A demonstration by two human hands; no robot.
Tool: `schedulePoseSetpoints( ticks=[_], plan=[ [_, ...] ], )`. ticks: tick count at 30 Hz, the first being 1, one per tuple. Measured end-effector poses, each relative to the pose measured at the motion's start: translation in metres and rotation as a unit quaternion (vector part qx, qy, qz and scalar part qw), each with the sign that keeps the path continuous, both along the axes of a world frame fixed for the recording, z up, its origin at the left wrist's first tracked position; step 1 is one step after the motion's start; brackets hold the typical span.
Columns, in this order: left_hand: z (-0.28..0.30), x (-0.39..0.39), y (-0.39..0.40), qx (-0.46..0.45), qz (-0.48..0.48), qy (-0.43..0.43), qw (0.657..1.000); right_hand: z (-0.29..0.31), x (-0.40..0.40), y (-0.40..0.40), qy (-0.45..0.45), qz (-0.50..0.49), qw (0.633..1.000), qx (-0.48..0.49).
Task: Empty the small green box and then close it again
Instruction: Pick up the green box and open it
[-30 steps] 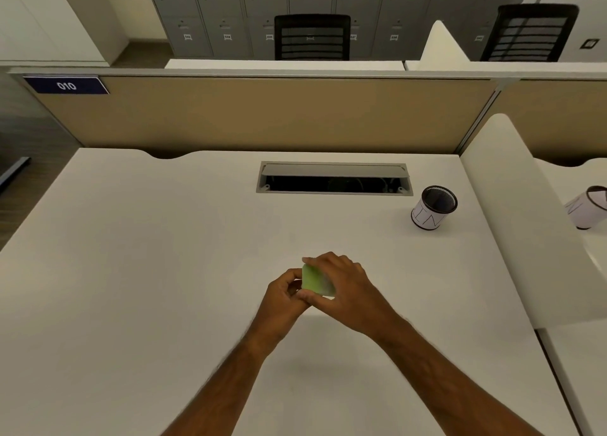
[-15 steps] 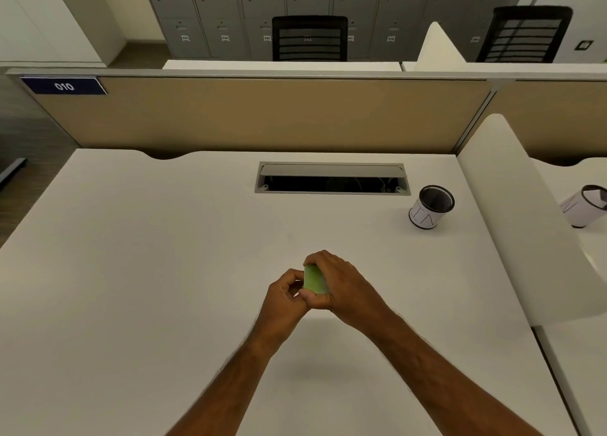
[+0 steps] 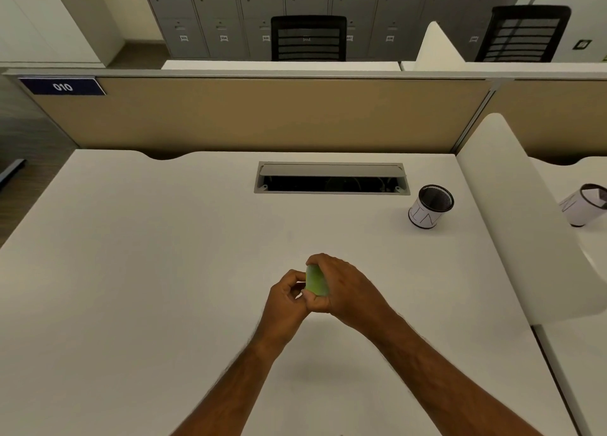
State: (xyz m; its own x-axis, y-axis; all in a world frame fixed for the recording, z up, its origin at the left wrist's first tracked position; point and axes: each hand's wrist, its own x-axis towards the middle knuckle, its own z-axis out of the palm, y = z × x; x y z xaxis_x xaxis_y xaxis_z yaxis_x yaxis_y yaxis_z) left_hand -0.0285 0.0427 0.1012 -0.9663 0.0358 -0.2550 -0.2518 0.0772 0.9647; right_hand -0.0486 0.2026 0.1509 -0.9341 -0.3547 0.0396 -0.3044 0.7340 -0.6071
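Observation:
The small green box (image 3: 316, 281) is held just above the white desk (image 3: 147, 271), near the middle front. My right hand (image 3: 345, 287) wraps over it from the right, fingers curled across its top and thumb under it. My left hand (image 3: 287, 296) presses in from the left, with fingertips bent at the box's left edge. Only one green face shows. Whether the box is open, and what is inside it, is hidden by my fingers.
A black mesh pen cup (image 3: 430, 207) with a white paper label stands at the back right. A cable slot (image 3: 331, 178) with a raised grey flap lies at the back centre. A white divider (image 3: 519, 222) borders the desk on the right.
The box has turned more edge-on between my hands, so less of its green face shows. Both hands stay at the same spot on the desk.

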Motion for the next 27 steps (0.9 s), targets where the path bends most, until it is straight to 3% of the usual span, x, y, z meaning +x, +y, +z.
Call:
schedulePoseSetpoints(
  ticks=[8,15,18,22,27],
  plan=[
    [0.005,0.001,0.007,0.011,0.002,0.009,1.000,0.004,0.000,0.004,0.066,0.007,0.997,0.032],
    [0.007,0.000,0.007,0.023,0.011,-0.003,1.000,0.004,-0.003,0.006,0.014,-0.017,0.999,-0.029],
    [0.009,0.000,0.006,0.037,0.011,-0.006,0.999,0.005,-0.007,0.011,-0.047,-0.032,0.993,-0.107],
    [0.011,0.000,0.003,0.050,0.011,-0.017,0.999,0.006,-0.014,0.017,-0.064,-0.070,0.961,-0.261],
    [0.008,-0.001,0.001,0.068,0.013,-0.032,0.997,0.006,-0.026,0.028,-0.115,-0.142,0.872,-0.455]
  ],
)
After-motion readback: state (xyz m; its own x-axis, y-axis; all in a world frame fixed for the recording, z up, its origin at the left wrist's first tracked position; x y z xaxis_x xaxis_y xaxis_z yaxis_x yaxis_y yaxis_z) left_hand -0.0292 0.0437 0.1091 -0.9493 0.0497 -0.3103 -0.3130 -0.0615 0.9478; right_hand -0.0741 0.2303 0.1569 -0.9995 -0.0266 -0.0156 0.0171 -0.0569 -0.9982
